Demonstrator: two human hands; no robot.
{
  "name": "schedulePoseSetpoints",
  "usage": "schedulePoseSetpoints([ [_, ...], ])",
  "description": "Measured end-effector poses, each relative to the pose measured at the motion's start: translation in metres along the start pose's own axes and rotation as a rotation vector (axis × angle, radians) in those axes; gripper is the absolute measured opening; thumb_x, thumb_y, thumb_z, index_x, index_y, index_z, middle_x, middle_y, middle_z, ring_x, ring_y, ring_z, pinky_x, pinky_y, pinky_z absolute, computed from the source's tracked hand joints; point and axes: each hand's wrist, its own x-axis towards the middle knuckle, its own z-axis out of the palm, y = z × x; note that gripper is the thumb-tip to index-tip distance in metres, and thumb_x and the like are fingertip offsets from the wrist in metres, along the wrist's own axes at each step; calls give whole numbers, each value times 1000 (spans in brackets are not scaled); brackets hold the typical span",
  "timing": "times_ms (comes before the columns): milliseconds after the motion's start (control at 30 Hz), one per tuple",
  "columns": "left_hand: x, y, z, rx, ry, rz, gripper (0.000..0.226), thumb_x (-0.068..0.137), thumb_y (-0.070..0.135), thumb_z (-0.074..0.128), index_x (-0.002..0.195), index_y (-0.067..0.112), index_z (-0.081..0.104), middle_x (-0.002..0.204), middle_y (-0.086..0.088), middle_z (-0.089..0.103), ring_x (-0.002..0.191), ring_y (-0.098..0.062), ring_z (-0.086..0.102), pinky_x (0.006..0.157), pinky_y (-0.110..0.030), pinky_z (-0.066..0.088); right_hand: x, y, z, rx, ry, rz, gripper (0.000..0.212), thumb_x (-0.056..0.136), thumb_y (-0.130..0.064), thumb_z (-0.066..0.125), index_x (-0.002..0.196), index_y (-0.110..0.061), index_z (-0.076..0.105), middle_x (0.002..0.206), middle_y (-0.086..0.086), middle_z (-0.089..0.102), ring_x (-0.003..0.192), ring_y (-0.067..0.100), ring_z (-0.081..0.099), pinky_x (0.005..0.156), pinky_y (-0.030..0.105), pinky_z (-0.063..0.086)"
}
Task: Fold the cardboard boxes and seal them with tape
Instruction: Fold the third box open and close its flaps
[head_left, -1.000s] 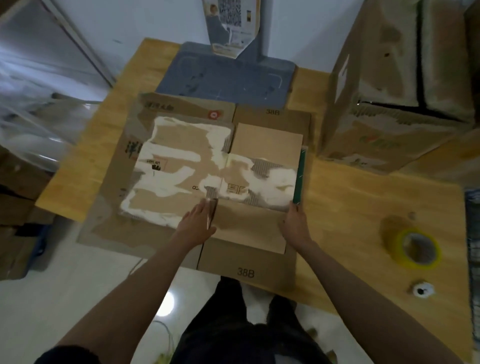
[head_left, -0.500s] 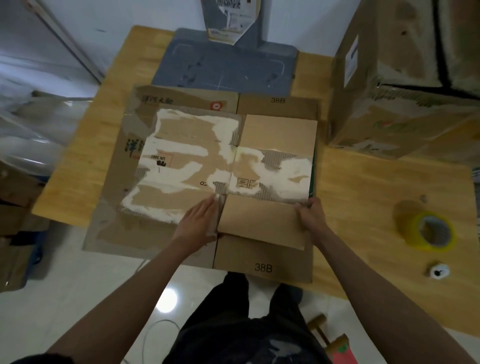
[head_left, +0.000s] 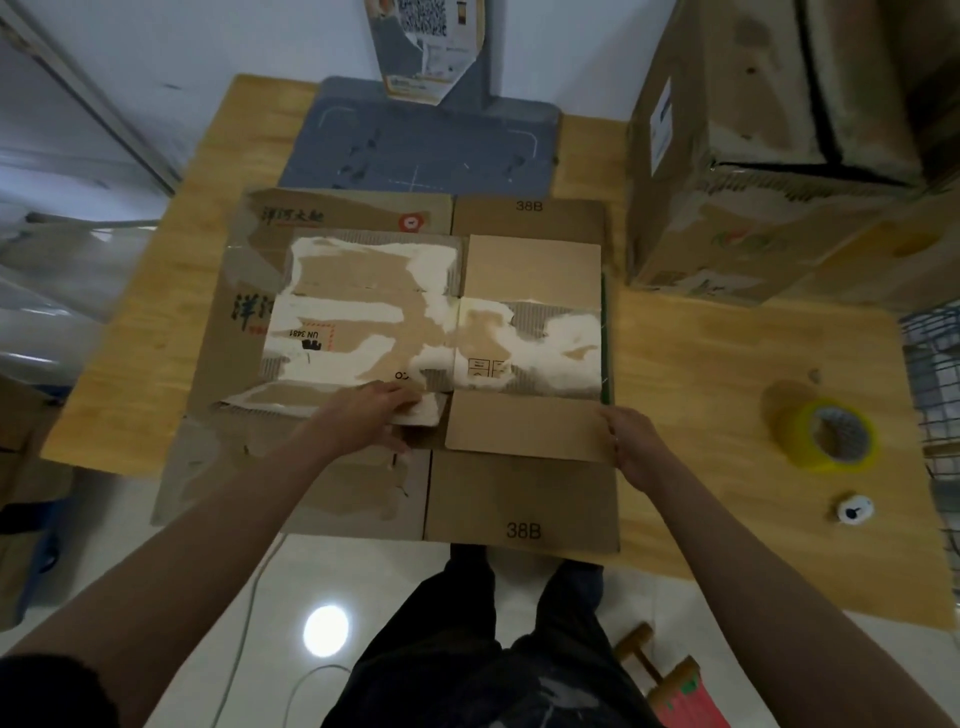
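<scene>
While the flattened cardboard box (head_left: 436, 322) lies spread out on the wooden bench (head_left: 727, 395), right in front of the person, both hands are working its near flaps. The left hand (head_left: 363, 415) has its fingers curled round the edge of the torn, white-patched near-left flap (head_left: 332, 400), so that grip is closed on the flap, probably to lift it along its crease. The right hand (head_left: 631, 441) sits at the right end of the plain brown flap (head_left: 524, 426), fingers against its edge; I can't really tell if they're hooked under it or just pressing. My guess is it steadies that flap so the box doesn't slide.

The yellow tape roll (head_left: 831, 434) sits well off to the right, within reach but clear of the folding, which makes sense since sealing comes later. A small white round thing (head_left: 854, 509) lies just nearer than it.

Count: one flat box under the hands with another flat one beneath it marked 38B (head_left: 522, 530), one big assembled box (head_left: 779, 156) at the far right, one tape roll, two hands.
</scene>
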Motion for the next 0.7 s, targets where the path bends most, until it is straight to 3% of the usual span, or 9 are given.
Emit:
schedulePoseSetpoints([
  [67,2,0,-6,-17,-3,8,80,80,56,75,148,27,45,149,-1,51,130,-24,51,98,-38,46,-17,4,1,106,-46,-1,33,104,-41,50,120,-16,63,117,5,64,105,25,61,79,40,54],
  [133,5,1,-14,-26,39,21,56,91,45,68,142,28,53,140,-2,60,121,-24,59,94,-37,49,-23,11,-2,220,-60,24,41,105,-49,42,117,-13,59,112,7,63,102,27,61,86,43,51],
  [233,10,1,-27,43,129,10,29,102,31,54,128,24,66,117,-3,71,101,-22,66,80,-33,49,-32,24,-4,345,-44,87,54,103,-57,37,128,-11,48,115,11,59,107,32,59,99,51,48],
  [300,10,0,-40,38,159,9,27,104,32,51,119,19,69,105,-4,71,94,-23,65,73,-31,43,-35,32,-5,441,-29,91,55,102,-53,38,134,-9,47,117,12,58,112,34,58,101,53,48],
  [400,7,1,-64,-4,176,20,26,103,32,53,106,12,69,89,-1,63,81,-20,58,69,-32,39,-44,34,-6,627,19,0,56,102,-48,41,138,-7,48,120,12,57,108,31,57,89,44,52],
  [500,0,8,-94,-58,227,23,27,100,34,57,91,11,70,80,0,64,76,-21,60,69,-37,47,-52,33,-4,805,22,-166,58,101,-56,43,135,-10,52,116,10,58,105,27,60,90,42,52],
  [600,-10,22,-132,-116,321,20,29,98,34,60,81,10,65,73,-3,62,71,-24,58,68,-41,48,-67,26,12,711,-24,-345,68,96,-63,52,143,-14,49,121,6,66,114,24,65,101,42,51],
  [700,-20,45,-168,-176,398,4,41,98,32,63,64,13,52,59,-2,50,58,-17,48,56,-36,33,-78,5,36,529,-74,-364,72,86,-51,74,145,-21,45,133,4,64,118,24,66,101,44,53],
])
